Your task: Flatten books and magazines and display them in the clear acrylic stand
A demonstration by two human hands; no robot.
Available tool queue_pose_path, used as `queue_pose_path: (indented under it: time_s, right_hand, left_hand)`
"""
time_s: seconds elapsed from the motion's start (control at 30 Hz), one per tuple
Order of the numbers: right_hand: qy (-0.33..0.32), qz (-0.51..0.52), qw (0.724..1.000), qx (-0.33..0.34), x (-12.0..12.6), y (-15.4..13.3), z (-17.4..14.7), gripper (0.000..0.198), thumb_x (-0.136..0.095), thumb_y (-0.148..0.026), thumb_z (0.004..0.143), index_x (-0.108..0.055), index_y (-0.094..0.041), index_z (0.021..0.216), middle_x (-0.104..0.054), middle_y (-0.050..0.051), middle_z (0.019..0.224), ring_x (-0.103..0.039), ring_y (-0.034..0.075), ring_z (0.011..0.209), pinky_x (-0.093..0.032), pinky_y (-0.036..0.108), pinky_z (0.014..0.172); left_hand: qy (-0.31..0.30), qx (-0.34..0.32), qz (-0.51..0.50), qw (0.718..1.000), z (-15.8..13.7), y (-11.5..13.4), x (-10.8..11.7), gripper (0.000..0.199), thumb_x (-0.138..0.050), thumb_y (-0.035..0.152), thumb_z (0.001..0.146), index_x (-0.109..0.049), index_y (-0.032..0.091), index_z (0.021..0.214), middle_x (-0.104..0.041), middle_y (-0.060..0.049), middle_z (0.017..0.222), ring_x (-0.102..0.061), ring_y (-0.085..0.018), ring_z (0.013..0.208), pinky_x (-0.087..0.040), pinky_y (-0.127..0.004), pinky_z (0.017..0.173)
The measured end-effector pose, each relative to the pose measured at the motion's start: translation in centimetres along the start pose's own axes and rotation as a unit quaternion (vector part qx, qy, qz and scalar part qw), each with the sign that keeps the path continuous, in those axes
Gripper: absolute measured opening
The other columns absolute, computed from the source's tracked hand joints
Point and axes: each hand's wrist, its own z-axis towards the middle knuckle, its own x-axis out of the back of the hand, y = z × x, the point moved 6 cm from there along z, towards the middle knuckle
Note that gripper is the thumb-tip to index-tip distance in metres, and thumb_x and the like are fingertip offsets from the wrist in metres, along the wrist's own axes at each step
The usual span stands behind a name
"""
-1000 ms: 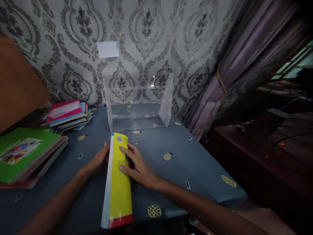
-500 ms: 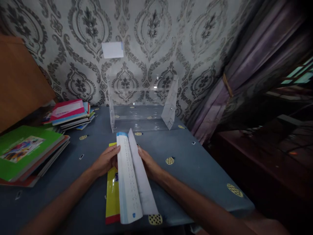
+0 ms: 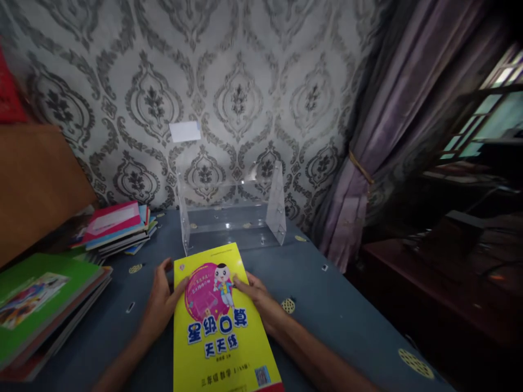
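A yellow workbook point(image 3: 220, 348) with a magenta circle, a cartoon figure and blue Chinese lettering is closed, its front cover facing up towards me. My left hand point(image 3: 164, 288) grips its left edge, thumb on the cover. On the right edge, my right hand point(image 3: 255, 294) holds it with the thumb on top and fingers partly behind. The workbook's lower end runs out of the picture. Beyond its top edge stands a clear acrylic rack point(image 3: 229, 223) with stepped shelves, holding no books.
At the left lie a stack of books with a green cover point(image 3: 44, 294) on top and a smaller pile under a pink book point(image 3: 112, 223). Behind them is a brown board point(image 3: 41, 179). A purple curtain point(image 3: 351, 201) hangs beyond the right side of the blue table point(image 3: 327, 326).
The workbook was open with its white pages showing; now it is closed with the yellow cover up. Both hands still hold its sides. My view has tilted upward.
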Motion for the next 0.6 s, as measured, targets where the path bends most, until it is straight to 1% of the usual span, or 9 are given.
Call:
queue_pose_path:
  time_s: [0.07, 0.13, 0.17, 0.27, 0.37, 0.43, 0.47, 0.53, 0.6]
  right_hand:
    - [0.004, 0.002, 0.999, 0.042, -0.3, -1.6, -0.3, 0.052, -0.087, -0.050, 0.069, -0.064, -0.017, 0.102, -0.078, 0.005, 0.079, -0.071, 0.017, 0.058, -0.055, 0.026, 0.057]
    - [0.000, -0.007, 0.997, 0.079, -0.7, -3.4, -0.7, 0.049, -0.085, -0.052, 0.071, -0.065, -0.018, 0.101, -0.078, 0.007, 0.082, -0.072, 0.017, 0.059, -0.056, 0.027, 0.058]
    - [-0.007, -0.015, 0.995, 0.094, -0.9, -4.3, -0.9, 0.048, -0.085, -0.053, 0.071, -0.066, -0.018, 0.099, -0.079, 0.007, 0.083, -0.073, 0.018, 0.060, -0.056, 0.028, 0.059]
    - [-0.026, -0.036, 0.990, 0.136, -1.4, -6.5, -1.0, 0.050, -0.088, -0.056, 0.063, -0.069, -0.017, 0.088, -0.078, 0.009, 0.079, -0.074, 0.022, 0.060, -0.058, 0.031, 0.059]
    - [-0.017, -0.027, 0.988, 0.153, -0.9, -7.0, -0.4, 0.054, -0.092, -0.057, 0.055, -0.069, -0.017, 0.082, -0.078, 0.009, 0.074, -0.075, 0.025, 0.063, -0.059, 0.033, 0.061]
    - [0.017, -0.016, 0.991, 0.128, 0.0, -5.9, 0.3, 0.055, -0.092, -0.057, 0.054, -0.069, -0.017, 0.083, -0.077, 0.009, 0.071, -0.075, 0.027, 0.063, -0.061, 0.036, 0.063]
    - [0.038, -0.016, 0.994, 0.101, 0.6, -5.0, 0.6, 0.056, -0.092, -0.058, 0.053, -0.069, -0.017, 0.084, -0.077, 0.009, 0.068, -0.075, 0.027, 0.061, -0.061, 0.038, 0.063]
    - [0.080, -0.031, 0.996, 0.029, 2.0, -3.0, 1.1, 0.058, -0.091, -0.061, 0.053, -0.069, -0.016, 0.081, -0.075, 0.010, 0.063, -0.073, 0.028, 0.054, -0.061, 0.039, 0.059]
    - [0.102, -0.069, 0.990, -0.065, 3.4, -1.0, 1.4, 0.058, -0.089, -0.064, 0.053, -0.068, -0.015, 0.077, -0.074, 0.013, 0.061, -0.070, 0.029, 0.048, -0.060, 0.040, 0.053]
  left_hand:
    - [-0.057, 0.092, -0.125, 0.986, -0.2, 0.2, -0.8, 0.074, -0.075, 0.064, 0.069, -0.053, 0.020, 0.123, -0.061, -0.017, 0.133, -0.054, -0.038, 0.130, -0.052, -0.050, 0.100]
    - [-0.120, 0.165, -0.246, 0.948, -0.9, 1.4, -1.9, 0.071, -0.079, 0.065, 0.065, -0.059, 0.019, 0.116, -0.070, -0.015, 0.120, -0.063, -0.039, 0.119, -0.058, -0.046, 0.088]
    - [-0.132, 0.184, -0.293, 0.929, -1.2, 2.3, -2.2, 0.070, -0.082, 0.064, 0.063, -0.062, 0.019, 0.113, -0.073, -0.014, 0.114, -0.067, -0.038, 0.112, -0.060, -0.045, 0.083]
    - [-0.091, 0.187, -0.384, 0.900, -1.7, 4.6, -2.3, 0.065, -0.089, 0.054, 0.059, -0.067, 0.018, 0.108, -0.077, -0.011, 0.102, -0.073, -0.033, 0.097, -0.061, -0.039, 0.076]
    - [-0.070, 0.190, -0.419, 0.885, -1.5, 5.2, -2.8, 0.060, -0.092, 0.050, 0.058, -0.069, 0.017, 0.103, -0.079, -0.008, 0.091, -0.075, -0.028, 0.084, -0.060, -0.035, 0.072]
    - [-0.077, 0.190, -0.423, 0.883, -1.2, 4.5, -3.7, 0.061, -0.092, 0.052, 0.055, -0.070, 0.016, 0.099, -0.078, -0.007, 0.081, -0.074, -0.025, 0.072, -0.058, -0.032, 0.065]
    - [-0.082, 0.187, -0.422, 0.883, -1.1, 3.9, -4.2, 0.063, -0.092, 0.054, 0.054, -0.070, 0.015, 0.098, -0.077, -0.006, 0.076, -0.072, -0.024, 0.066, -0.057, -0.031, 0.060]
    - [-0.096, 0.187, -0.419, 0.883, -1.1, 2.3, -5.3, 0.065, -0.091, 0.059, 0.053, -0.071, 0.013, 0.096, -0.076, -0.005, 0.070, -0.067, -0.019, 0.054, -0.053, -0.027, 0.053]
    - [-0.109, 0.200, -0.428, 0.875, -1.1, 0.4, -6.2, 0.065, -0.088, 0.063, 0.055, -0.071, 0.012, 0.093, -0.075, -0.004, 0.068, -0.065, -0.015, 0.053, -0.052, -0.025, 0.054]
